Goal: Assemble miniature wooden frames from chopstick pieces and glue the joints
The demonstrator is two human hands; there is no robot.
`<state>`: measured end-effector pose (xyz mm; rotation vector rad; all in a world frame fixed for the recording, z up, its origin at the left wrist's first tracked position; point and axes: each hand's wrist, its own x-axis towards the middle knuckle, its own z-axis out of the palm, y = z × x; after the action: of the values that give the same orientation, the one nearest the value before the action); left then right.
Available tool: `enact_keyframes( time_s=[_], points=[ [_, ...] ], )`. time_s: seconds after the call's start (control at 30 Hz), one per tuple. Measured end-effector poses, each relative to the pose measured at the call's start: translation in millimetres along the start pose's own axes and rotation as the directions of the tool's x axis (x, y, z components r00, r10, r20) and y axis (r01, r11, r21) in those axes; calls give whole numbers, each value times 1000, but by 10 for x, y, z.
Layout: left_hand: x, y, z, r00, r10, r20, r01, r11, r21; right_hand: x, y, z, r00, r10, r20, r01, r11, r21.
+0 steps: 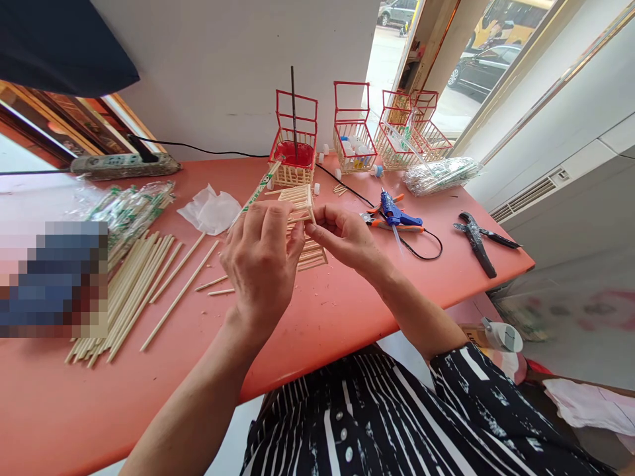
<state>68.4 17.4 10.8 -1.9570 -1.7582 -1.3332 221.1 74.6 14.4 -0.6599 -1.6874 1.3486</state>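
Note:
Both my hands hold a small frame of pale wooden sticks [296, 196] above the orange-red table. My left hand [262, 258] has its fingers closed on the frame's left side and covers part of it. At the right corner, the thumb and fingers of my right hand [342, 235] pinch the frame. Slatted sticks [312, 255] show below and between my hands; whether they join the held frame I cannot tell. Just behind stands a small red-rimmed stick cart [278, 173] with a red container [292, 153] and a dark rod in it.
Loose sticks [133, 284] and wrapped bundles [141, 205] lie left, near white tissue [211, 210]. More small carts [353, 142] stand at the back. A blue glue gun [394, 210], orange-handled pliers [404, 227], a cable and black cutters [477, 246] lie right on the table [347, 330].

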Motion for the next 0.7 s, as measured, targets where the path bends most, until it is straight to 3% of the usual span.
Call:
enact_keyframes(
  time_s=[0.37,0.7],
  points=[
    [-6,3,-3,999,38,-36,-36,998,51,2,-2,0,1000,5,-1,-5,1000,-28],
    [10,12,-34,998,33,-55,-32,999,31,-16,-44,13,995,83,-49,-79,994,82]
  ],
)
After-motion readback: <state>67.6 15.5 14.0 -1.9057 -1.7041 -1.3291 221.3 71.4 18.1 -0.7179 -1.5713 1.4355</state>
